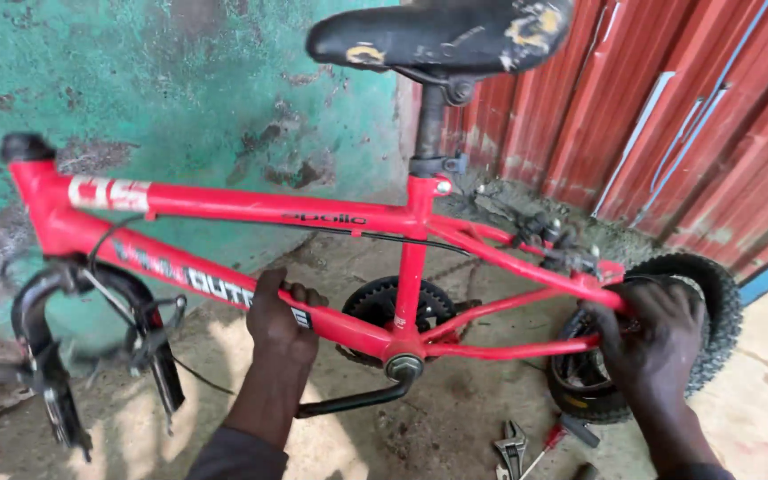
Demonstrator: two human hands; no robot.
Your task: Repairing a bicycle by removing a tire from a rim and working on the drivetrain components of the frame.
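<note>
Gripping the red bike frame [251, 209], left hand [279, 322]; right hand [649, 333] at rear wheel [720, 293].

A red bicycle frame [251, 206] is standing across the view, its worn black saddle [442, 36] at the top. The left hand [279, 318] is gripping the sloping lower tube, and the right hand [655, 333] is resting on the rear wheel [713, 293] at the right. Pliers [512, 447] and a screwdriver [551, 440] are lying on the near floor [437, 427].

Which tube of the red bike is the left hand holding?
The left hand grips the slanted lower tube with white lettering, not the top tube above it.
</note>
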